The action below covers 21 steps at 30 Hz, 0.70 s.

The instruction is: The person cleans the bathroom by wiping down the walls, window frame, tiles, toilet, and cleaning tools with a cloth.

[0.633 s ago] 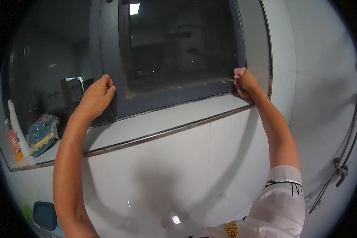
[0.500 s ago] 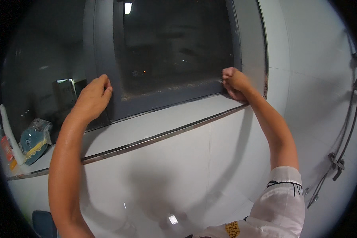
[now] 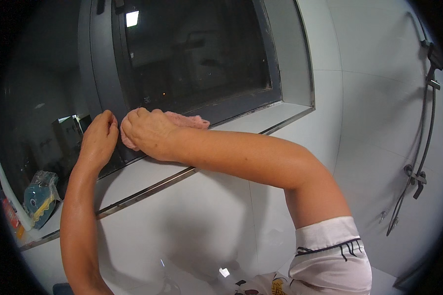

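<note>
Pink cloth (image 3: 188,119) lies bunched at the lower left corner of the grey window sash (image 3: 241,105), where our right hand (image 3: 152,132) grasps it, fingers bent over it. Just left of that corner, our left hand (image 3: 99,137) has its fingers curled in; we cannot tell whether they grip anything. Below the sash we see a white sill (image 3: 270,116); well to its right, a shower hose (image 3: 423,125).
</note>
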### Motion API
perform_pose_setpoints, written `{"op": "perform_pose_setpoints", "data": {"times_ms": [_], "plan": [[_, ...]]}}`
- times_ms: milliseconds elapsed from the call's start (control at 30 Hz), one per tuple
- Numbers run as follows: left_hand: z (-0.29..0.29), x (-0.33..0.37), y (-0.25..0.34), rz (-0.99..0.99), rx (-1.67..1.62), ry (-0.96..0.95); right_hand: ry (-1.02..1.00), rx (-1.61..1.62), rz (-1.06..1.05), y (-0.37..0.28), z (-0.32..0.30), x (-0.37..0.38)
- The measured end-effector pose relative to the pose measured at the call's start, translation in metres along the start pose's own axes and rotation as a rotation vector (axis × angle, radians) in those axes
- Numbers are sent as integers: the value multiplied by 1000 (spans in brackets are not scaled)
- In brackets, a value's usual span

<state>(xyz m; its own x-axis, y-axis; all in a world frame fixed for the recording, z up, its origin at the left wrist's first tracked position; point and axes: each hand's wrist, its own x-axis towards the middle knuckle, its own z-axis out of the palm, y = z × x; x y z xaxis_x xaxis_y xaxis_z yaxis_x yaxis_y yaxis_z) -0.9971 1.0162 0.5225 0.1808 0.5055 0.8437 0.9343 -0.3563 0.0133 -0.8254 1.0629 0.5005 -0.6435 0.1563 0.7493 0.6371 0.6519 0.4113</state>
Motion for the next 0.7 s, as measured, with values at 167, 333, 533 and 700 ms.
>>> {"op": "perform_pose_setpoints", "data": {"times_ms": [167, 333, 533, 700], "plan": [[-11, -16, -6, 19, -53, -35, -289, 38, -152, 22, -51, -17], [-15, -18, 4, 4, 10, -55, -168, 79, 4, 98, -45, -69], [-19, -23, 2, -46, 8, -26, -108, -121, 0, 141, -38, -95], [-14, -18, 6, -29, 21, -21, -161, -77, 6, 127, -44, -82]]}}
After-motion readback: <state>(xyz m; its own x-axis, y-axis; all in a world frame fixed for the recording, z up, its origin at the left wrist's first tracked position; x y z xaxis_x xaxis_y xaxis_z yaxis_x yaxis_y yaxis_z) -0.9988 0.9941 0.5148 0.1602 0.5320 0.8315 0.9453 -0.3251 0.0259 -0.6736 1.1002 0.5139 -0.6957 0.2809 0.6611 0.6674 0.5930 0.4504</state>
